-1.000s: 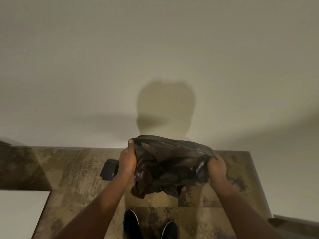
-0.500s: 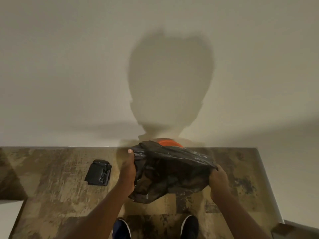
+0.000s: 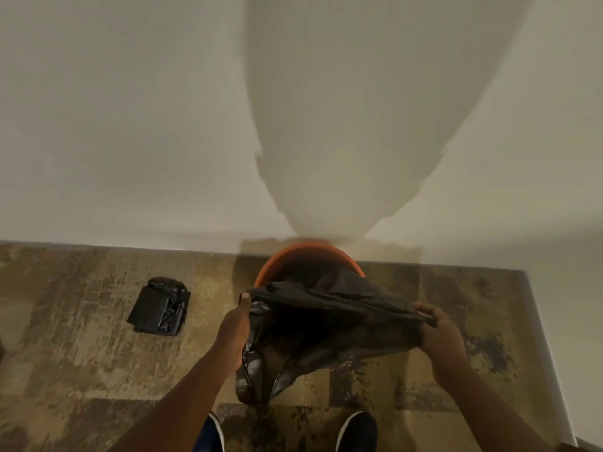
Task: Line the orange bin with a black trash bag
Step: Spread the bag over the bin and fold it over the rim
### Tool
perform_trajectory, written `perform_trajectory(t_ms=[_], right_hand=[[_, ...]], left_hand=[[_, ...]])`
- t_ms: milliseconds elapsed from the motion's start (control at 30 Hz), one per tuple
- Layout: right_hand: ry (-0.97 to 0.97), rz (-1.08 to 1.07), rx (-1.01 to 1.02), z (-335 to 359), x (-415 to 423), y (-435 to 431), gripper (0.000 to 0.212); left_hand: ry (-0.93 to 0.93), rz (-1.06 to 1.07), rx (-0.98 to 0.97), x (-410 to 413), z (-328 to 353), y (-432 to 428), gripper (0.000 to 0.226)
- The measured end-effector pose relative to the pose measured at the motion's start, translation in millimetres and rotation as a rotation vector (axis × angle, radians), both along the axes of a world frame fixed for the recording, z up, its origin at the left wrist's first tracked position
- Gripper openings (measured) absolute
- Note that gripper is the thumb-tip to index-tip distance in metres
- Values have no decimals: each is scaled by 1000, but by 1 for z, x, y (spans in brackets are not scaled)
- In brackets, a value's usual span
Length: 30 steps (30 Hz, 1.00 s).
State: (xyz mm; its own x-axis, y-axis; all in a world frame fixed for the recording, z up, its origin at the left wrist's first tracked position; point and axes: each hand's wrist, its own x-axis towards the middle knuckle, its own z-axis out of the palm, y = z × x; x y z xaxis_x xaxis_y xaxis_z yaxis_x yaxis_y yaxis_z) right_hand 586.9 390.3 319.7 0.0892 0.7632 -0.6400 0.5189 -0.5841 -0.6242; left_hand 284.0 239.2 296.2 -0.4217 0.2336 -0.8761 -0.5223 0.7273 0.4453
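Observation:
The orange bin (image 3: 293, 256) stands on the floor against the wall, only its far rim showing. A black trash bag (image 3: 319, 327) hangs spread in front of and over it, hiding the near rim. My left hand (image 3: 233, 331) grips the bag's mouth at its left edge. My right hand (image 3: 439, 331) pinches the mouth at its right edge. The bag's mouth is stretched wide between both hands, and its crumpled body sags down toward my feet.
A folded stack of black bags (image 3: 160, 306) lies on the mottled brown floor (image 3: 81, 353) left of the bin. The pale wall (image 3: 130, 125) runs right behind the bin, and another wall closes the right side. My two shoes (image 3: 357, 432) stand below the bag.
The view has come closer and lower, so the orange rim shows more. My hands have spread the bag's mouth wider and carried it down over the bin.

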Motion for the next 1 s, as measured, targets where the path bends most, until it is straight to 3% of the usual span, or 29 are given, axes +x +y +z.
perform_trajectory(t_ms=[100,233,300,367,400,533,767,867,1000], right_hand=[[166,68,-173,-22,7,16,21],[449,-42,-309,-48,7,44,41],[478,-118,-329,-60,1,58,58],[426,-157,-340,-72,-11,70,80],[382,-159,-346,-75,-20,75,81],[201,-179,-307,-90,-58,95,46],[60,-213,-232,-130,-96,121,72],[41,-227,-203,-145,-105,126,59],[-5,-183,-203,-168,-112,126,65]], left_hand=[[-5,-27,25,-17,-21,12,38],[49,-37,-15,-43,-40,37,22],[71,-43,-5,-57,-51,49,20],[76,-64,34,-69,-61,55,18],[81,-88,52,-73,-67,58,17],[175,-107,-12,-79,-90,72,29],[278,-25,-77,-83,-122,91,46],[238,25,-61,-84,-131,100,51],[208,70,-64,-87,-144,105,53]])
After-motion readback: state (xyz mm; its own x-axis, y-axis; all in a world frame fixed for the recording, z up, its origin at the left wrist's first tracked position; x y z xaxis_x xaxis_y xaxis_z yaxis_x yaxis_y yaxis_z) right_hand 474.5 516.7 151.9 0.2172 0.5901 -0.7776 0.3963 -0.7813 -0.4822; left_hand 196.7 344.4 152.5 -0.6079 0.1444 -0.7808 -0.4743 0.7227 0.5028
